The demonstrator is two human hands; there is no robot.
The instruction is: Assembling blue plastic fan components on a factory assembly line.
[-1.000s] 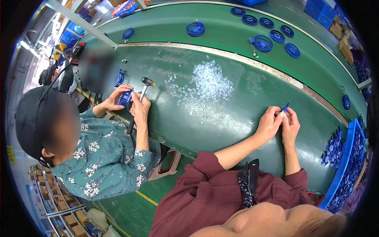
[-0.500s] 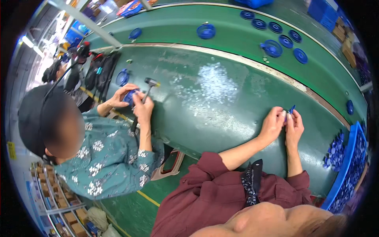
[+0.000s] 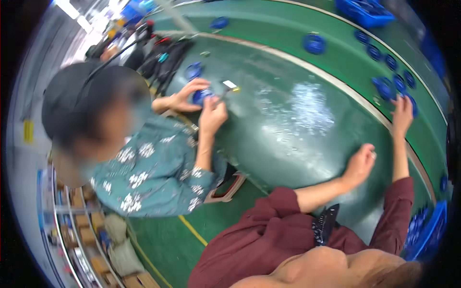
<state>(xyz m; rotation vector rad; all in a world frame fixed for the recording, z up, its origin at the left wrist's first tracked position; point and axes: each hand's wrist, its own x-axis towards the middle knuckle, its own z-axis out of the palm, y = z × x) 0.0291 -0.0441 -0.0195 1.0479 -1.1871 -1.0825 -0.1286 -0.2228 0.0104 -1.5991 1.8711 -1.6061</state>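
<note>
My left hand (image 3: 360,165) is held over the green worktable, fingers curled together. A small pale spot shows at its fingertips, and I cannot make out what they hold. My right hand (image 3: 402,116) stretches across the table's far edge to the green belt, its fingers extended and a little apart. They are at the near edge of a round blue plastic part (image 3: 414,106), partly covering it. Just beyond lie a blue cage-like part (image 3: 384,89) and another blue disc (image 3: 399,83).
Small clear pieces (image 3: 309,108) lie heaped mid-table. At left a co-worker (image 3: 153,168) holds a blue part (image 3: 201,96) and a hammer (image 3: 229,87). A blue bin (image 3: 432,233) stands at the right, beside loose blue pieces (image 3: 417,223). More blue parts (image 3: 314,43) sit on the belt.
My hands, earlier together at a small blue piece, are now apart. The right has reached forward to the discs on the belt; the left stays over the table. The whole view has turned.
</note>
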